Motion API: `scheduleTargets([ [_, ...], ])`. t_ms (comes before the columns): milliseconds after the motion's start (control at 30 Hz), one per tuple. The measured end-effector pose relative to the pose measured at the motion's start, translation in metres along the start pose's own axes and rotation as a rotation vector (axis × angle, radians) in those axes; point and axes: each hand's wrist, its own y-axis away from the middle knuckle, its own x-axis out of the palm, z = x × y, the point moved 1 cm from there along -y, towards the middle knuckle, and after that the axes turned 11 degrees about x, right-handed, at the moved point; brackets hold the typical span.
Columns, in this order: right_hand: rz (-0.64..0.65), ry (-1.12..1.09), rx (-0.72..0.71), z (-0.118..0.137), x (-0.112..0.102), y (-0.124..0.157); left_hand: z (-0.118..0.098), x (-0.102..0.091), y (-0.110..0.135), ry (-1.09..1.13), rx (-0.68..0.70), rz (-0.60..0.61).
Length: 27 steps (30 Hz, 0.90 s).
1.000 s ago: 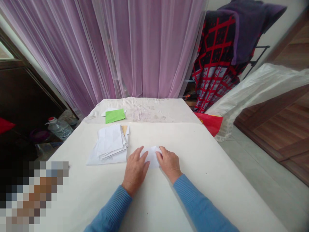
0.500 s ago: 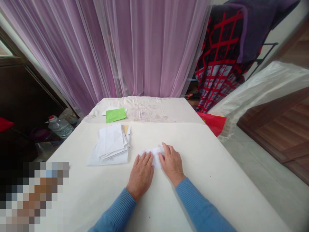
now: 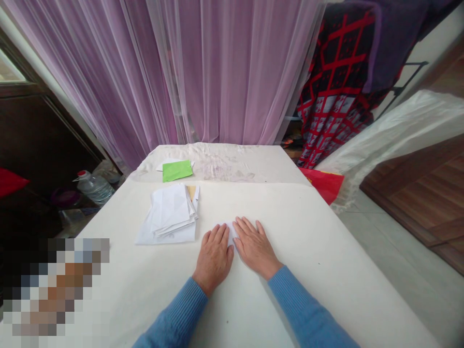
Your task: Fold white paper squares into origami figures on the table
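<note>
On the near middle of the white-covered table (image 3: 304, 261), the left hand (image 3: 213, 258) and right hand (image 3: 255, 249) lie flat, fingers open and gripping nothing, with a small folded white paper (image 3: 229, 230) between and partly under their fingertips. A stack of white papers (image 3: 170, 212) sits just left. Even pressure from both flat hands suits this paper, keeping it from sliding

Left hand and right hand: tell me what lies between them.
In the head view, a small folded white paper lies between the left hand and the right hand, its edges under both.

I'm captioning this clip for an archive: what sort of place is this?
Probably a room in a home: sheer lilac curtains, a red-and-black patterned hanging blanket, and a clear plastic water jug standing nearby.
</note>
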Motion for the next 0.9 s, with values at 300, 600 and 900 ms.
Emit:
scheduleTargets([
  [300, 0.054, 0.048, 0.132, -0.002, -0.001, 0.003, 0.01, -0.004, 0.005, -0.074, -0.019, 0.081],
  [600, 0.049, 0.104, 0.203, -0.015, -0.005, 0.007, 0.023, -0.004, 0.01, -0.037, 0.035, 0.151],
  [900, -0.029, 0.087, 0.21, -0.011, -0.013, 0.011, 0.028, -0.002, 0.013, -0.008, 0.039, 0.15],
])
